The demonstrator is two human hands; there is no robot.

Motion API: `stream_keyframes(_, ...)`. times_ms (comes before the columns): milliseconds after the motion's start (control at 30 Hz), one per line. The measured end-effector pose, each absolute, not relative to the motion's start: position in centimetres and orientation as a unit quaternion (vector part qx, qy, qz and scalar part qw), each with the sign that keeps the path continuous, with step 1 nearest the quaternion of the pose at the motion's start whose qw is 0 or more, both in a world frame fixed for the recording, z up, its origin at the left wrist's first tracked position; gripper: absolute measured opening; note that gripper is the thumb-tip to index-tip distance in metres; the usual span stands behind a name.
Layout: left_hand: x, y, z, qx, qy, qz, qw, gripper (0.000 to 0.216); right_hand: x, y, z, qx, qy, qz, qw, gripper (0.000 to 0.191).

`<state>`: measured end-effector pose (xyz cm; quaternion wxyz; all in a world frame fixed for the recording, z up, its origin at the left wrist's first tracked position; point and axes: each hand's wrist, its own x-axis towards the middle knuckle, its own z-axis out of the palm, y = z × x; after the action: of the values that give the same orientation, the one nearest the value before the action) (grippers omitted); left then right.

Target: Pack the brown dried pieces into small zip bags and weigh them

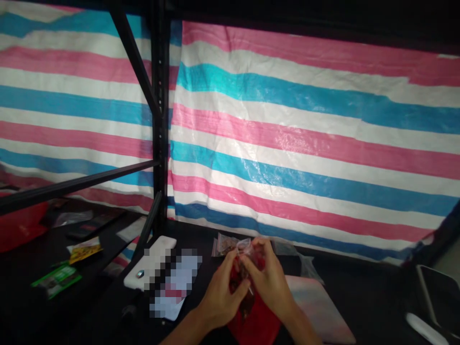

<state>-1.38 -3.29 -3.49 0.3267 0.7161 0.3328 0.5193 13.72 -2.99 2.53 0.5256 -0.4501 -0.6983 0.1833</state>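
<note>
Both my hands meet low in the middle of the view over a dark table. My left hand (pixel 219 293) and my right hand (pixel 270 281) are closed round a small clear plastic bag (pixel 245 249) with dark reddish-brown contents. The fingers pinch the bag near its top. Under the hands lies a red bag or pouch (pixel 256 327). Another small clear packet (pixel 223 245) lies just behind the hands on the table.
A white phone-like slab (pixel 151 262) and a blurred paper lie left of my hands. Yellow (pixel 85 250) and green (pixel 57 280) packets sit further left. A black metal rack post (pixel 160 120) stands before a striped tarp (pixel 305 134). A pale mat (pixel 319 306) lies to the right.
</note>
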Motion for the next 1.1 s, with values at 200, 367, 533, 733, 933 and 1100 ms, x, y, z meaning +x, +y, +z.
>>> stream_keyframes(200, -1.1, -2.3, -3.9, 0.636, 0.402, 0.537, 0.380, 0.036, 13.2, -3.1, 0.0, -0.435, -0.713, 0.217, 0.505, 0.024)
stream_keyframes(367, -1.0, -2.2, -3.3, 0.636, 0.391, 0.541, 0.387, 0.027, 13.5, -2.9, 0.2, -0.464, -0.648, 0.307, 0.521, 0.035)
stream_keyframes(533, -1.0, -2.2, -3.6, 0.621, 0.416, 0.545, 0.380, 0.024, 13.6, -2.5, 0.4, -0.471, -0.612, 0.371, 0.515, 0.040)
stream_keyframes(733, -1.0, -2.1, -4.1, 0.605, 0.444, 0.536, 0.386, 0.029, 13.9, -2.4, 0.0, -0.489, -0.576, 0.386, 0.529, 0.044)
stream_keyframes(933, -1.1, -1.9, -4.4, 0.608, 0.458, 0.540, 0.359, 0.033, 13.9, -2.4, 0.6, -0.496, -0.574, 0.393, 0.520, 0.042)
stream_keyframes(1100, -1.3, -1.9, -4.5, 0.613, 0.471, 0.536, 0.340, 0.032, 13.4, -2.1, 0.1, -0.503, -0.573, 0.384, 0.521, 0.036)
